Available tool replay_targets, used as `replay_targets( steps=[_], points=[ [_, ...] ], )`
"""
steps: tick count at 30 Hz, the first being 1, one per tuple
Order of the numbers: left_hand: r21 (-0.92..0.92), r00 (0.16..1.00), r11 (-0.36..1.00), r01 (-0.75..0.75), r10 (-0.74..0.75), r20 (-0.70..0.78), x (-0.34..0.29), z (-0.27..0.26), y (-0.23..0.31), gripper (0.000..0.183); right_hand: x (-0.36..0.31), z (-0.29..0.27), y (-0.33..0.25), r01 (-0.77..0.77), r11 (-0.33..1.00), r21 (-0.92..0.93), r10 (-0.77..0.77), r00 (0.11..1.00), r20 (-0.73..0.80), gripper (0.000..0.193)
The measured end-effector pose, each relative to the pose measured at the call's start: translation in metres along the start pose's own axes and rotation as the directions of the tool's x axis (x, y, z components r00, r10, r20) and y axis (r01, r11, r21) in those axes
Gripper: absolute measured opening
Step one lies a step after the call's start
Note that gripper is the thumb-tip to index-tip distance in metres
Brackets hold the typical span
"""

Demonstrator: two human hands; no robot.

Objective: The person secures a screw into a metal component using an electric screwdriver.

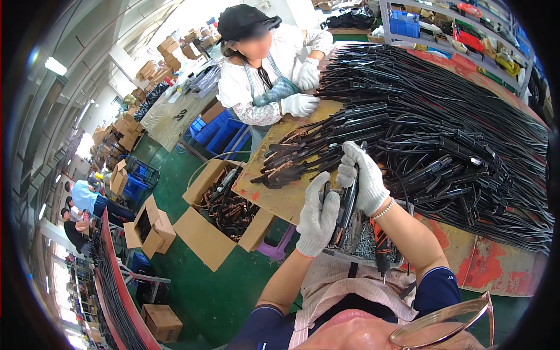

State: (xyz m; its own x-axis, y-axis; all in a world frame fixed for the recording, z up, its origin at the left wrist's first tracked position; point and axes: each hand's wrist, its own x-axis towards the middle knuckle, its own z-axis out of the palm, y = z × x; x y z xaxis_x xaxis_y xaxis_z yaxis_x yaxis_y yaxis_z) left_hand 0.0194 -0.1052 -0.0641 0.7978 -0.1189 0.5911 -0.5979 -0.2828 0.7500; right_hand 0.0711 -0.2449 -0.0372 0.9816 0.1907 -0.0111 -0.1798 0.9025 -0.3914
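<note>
Both my hands wear white knit gloves and meet over the table's near edge. My right hand (364, 182) is wrapped round the upper part of a long black clamp-like handle (348, 211), which is held tilted upright. My left hand (318, 219) closes on the same handle from the left, with a slim dark piece (326, 190) showing by its fingers; whether that piece is joined on cannot be told. Just below lie a metal tray of small screws (364, 242) and an orange-and-black power screwdriver (382, 249), its bit toward me.
Black handles with cables (431, 140) pile across the worn yellow-and-red table (274, 198). An open carton (256, 231) of copper-coloured and black parts stands at the left. Opposite, a co-worker (256, 87) in white gloves rests both hands by the pile. Shelving (461, 52) rises behind.
</note>
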Motion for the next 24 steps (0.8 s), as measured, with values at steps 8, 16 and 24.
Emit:
replay_targets(
  steps=[8,16,24],
  points=[
    [-0.027,0.999,0.999,-0.033,0.033,-0.006,-0.002,0.003,0.005,0.033,-0.014,0.009,0.0,0.069,0.993,-0.092,-0.083,0.983,-0.164,0.006],
    [-0.036,0.998,0.998,0.054,-0.054,-0.01,-0.005,0.008,0.014,0.021,-0.002,0.005,-0.007,0.049,0.99,-0.133,-0.061,0.994,-0.089,0.006],
    [-0.1,0.999,0.995,-0.021,0.017,-0.038,-0.001,0.011,0.009,0.022,0.011,-0.013,-0.011,0.046,0.998,-0.044,-0.042,0.995,0.088,0.014]
  ],
)
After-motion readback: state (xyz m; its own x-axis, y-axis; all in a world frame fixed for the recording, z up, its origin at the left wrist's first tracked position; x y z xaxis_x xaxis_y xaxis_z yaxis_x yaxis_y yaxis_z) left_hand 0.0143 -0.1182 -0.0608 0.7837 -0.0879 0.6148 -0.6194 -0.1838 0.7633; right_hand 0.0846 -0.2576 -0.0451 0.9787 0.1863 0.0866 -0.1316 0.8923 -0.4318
